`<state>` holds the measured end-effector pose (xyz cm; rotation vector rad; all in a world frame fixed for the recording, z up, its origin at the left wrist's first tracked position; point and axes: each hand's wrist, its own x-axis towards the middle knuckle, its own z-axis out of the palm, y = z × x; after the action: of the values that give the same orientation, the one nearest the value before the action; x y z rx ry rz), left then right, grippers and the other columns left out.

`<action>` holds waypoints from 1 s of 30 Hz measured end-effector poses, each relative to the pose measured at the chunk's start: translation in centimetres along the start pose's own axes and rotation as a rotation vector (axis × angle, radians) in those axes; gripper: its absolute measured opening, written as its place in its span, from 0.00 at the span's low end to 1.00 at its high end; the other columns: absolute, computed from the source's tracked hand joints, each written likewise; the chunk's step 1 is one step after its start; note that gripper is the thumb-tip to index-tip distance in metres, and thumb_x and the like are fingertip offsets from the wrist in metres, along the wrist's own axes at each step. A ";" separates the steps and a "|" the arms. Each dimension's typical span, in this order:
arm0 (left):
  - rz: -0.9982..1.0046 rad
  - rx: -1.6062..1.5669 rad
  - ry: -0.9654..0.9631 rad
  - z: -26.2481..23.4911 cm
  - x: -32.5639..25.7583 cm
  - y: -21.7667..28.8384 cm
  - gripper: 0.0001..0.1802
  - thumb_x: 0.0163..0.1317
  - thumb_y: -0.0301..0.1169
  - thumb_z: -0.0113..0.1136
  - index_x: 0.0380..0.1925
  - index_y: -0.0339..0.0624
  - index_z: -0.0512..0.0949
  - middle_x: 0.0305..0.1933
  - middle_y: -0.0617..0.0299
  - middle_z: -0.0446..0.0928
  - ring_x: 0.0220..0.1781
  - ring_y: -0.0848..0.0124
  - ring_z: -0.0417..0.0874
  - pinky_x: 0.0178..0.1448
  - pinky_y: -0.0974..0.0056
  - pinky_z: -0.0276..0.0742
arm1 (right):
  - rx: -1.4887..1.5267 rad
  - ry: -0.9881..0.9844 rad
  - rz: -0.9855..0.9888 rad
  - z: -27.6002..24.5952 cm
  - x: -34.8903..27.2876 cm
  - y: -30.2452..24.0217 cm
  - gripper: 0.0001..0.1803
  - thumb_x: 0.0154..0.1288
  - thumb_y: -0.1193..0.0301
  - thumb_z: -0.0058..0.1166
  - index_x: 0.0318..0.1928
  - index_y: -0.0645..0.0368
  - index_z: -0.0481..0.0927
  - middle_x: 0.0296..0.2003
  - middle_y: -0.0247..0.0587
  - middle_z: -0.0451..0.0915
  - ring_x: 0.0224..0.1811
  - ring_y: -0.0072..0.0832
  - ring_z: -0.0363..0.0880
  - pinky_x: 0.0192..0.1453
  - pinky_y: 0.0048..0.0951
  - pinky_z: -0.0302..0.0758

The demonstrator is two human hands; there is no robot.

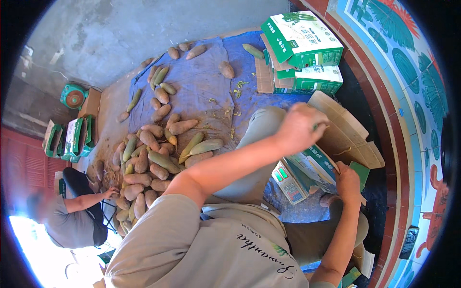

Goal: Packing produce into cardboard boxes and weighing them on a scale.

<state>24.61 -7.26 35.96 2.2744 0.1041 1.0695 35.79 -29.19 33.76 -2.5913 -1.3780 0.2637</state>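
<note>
My left hand is raised over an open cardboard carton, its fingers closed. A small greenish bit shows between them, too little to name. My right hand grips the near edge of the same green-and-white carton, whose brown flaps stand spread apart. Beside the carton, between my legs, is a digital scale with a lit green display. The inside of the carton is mostly hidden from view.
A big heap of brownish and green radishes lies left, some spread over a blue sheet. Two printed cartons are stacked ahead on the right, beside a curved tiled wall edge. A person sits far left, near more cartons.
</note>
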 end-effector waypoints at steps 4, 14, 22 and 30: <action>-0.106 0.173 0.187 -6.9 -2.7 -3.9 0.06 0.52 0.25 0.60 0.31 0.41 0.81 0.35 0.54 0.81 0.40 0.57 0.81 0.49 0.58 0.73 | -0.050 -0.031 -0.037 0.2 0.1 0.5 0.04 0.57 0.74 0.51 0.34 0.58 0.74 0.32 0.50 0.78 0.38 0.49 0.77 0.40 0.46 0.73; -1.003 0.815 -0.324 -21.0 -28.1 -13.8 0.10 0.54 0.32 0.57 0.37 0.45 0.78 0.35 0.48 0.78 0.40 0.50 0.79 0.45 0.51 0.75 | -0.015 0.051 -0.027 0.1 0.1 -0.2 0.03 0.60 0.73 0.50 0.34 0.59 0.74 0.33 0.51 0.77 0.39 0.50 0.76 0.40 0.44 0.71; -1.610 0.972 -0.767 -25.2 -40.4 -9.3 0.24 0.52 0.34 0.60 0.51 0.52 0.73 0.65 0.58 0.62 0.65 0.57 0.66 0.64 0.52 0.63 | -0.008 0.059 -0.024 0.6 0.3 0.1 0.03 0.60 0.73 0.51 0.33 0.59 0.73 0.32 0.53 0.76 0.38 0.52 0.75 0.39 0.46 0.70; -1.769 0.958 -0.746 -25.6 -41.5 -8.8 0.39 0.50 0.30 0.61 0.64 0.58 0.59 0.73 0.57 0.46 0.69 0.55 0.59 0.68 0.53 0.61 | 0.077 0.059 0.019 0.6 0.5 0.1 0.04 0.62 0.73 0.51 0.36 0.60 0.73 0.31 0.56 0.76 0.37 0.54 0.76 0.38 0.44 0.71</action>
<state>-20.03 -0.52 15.51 1.8368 2.0706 -0.9026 36.01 -28.74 33.10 -2.5300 -1.2977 0.2371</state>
